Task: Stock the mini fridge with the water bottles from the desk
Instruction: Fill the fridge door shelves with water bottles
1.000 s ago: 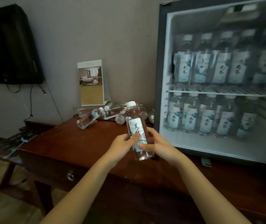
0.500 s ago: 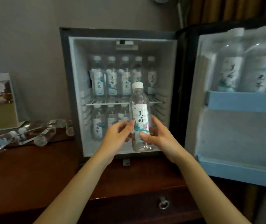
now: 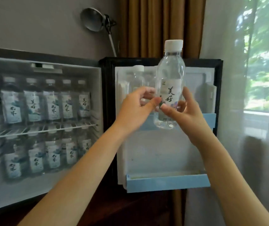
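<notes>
Holding bottle (image 3: 169,88) upright, cap up, long axis vertical. Left hand (image 3: 137,108) pinches its left side; right hand (image 3: 184,111) wraps its right. Base overlaps door shelf (image 3: 210,118) rail, right of shelved bottle (image 3: 137,77); depth unclear. Right hand nearer free slot.

the mini fridge (image 3: 42,62) stands open at nine o'clock of the view, on the desk (image 3: 130,209), with its door (image 3: 163,152) swung out at its three o'clock. inside, a wire shelf (image 3: 40,130) carries an upper row of bottles (image 3: 32,101), and a lower row (image 3: 35,159) stands beneath it. the held bottle (image 3: 169,88) is upright before the door's upper shelf (image 3: 210,118), with the left hand (image 3: 135,110) at its eight o'clock and the right hand (image 3: 184,115) at its four (thumbs nearly meeting on the near side). a door bottle (image 3: 137,79) stands behind at ten o'clock. the lower door shelf (image 3: 168,182) lies at six. the curtain (image 3: 155,26) hangs behind the door, and the window (image 3: 261,62) is at three o'clock.
</notes>
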`<state>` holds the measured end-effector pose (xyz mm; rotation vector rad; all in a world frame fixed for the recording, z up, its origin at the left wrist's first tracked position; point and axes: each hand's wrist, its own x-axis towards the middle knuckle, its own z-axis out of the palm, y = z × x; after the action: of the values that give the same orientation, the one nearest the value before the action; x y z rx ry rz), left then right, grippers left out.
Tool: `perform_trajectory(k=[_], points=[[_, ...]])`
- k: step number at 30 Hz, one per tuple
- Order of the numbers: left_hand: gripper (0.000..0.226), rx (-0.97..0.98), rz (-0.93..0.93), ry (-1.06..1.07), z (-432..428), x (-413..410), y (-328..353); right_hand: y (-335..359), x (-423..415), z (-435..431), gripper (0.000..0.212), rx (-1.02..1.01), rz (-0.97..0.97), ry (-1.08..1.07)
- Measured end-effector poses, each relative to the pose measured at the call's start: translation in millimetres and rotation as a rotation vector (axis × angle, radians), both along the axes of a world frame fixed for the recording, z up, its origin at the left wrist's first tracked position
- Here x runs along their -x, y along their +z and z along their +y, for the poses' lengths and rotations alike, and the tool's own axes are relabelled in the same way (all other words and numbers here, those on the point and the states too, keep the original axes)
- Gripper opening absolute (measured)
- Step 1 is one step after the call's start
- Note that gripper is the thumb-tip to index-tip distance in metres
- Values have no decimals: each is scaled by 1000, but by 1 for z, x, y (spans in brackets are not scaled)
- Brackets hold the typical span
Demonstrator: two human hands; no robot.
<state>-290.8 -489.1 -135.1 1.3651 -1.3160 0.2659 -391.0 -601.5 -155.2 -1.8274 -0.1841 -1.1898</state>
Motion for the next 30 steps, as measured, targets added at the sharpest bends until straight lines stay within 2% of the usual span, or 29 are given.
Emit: perform_trajectory(k=[5,10,18,20,24,30], points=[[29,19,-70,29,-62,21,27,22,23,-51,44,68,-50,-135],[33,6,-122,62,-103,31,52,39,30,-90,55,95,-64,-175],[53,66,-333,324,-126,16,59,25,13,-123,50,68,149,-194],[54,81,-436,391,-128,14,58,22,12,-127,59,65,179,-192],[52,58,-550,436,-131,14,53,23,13,-128,93,88,241,-220],[49,43,-608,442,-131,11,42,24,13,-122,90,27,272,-275]])
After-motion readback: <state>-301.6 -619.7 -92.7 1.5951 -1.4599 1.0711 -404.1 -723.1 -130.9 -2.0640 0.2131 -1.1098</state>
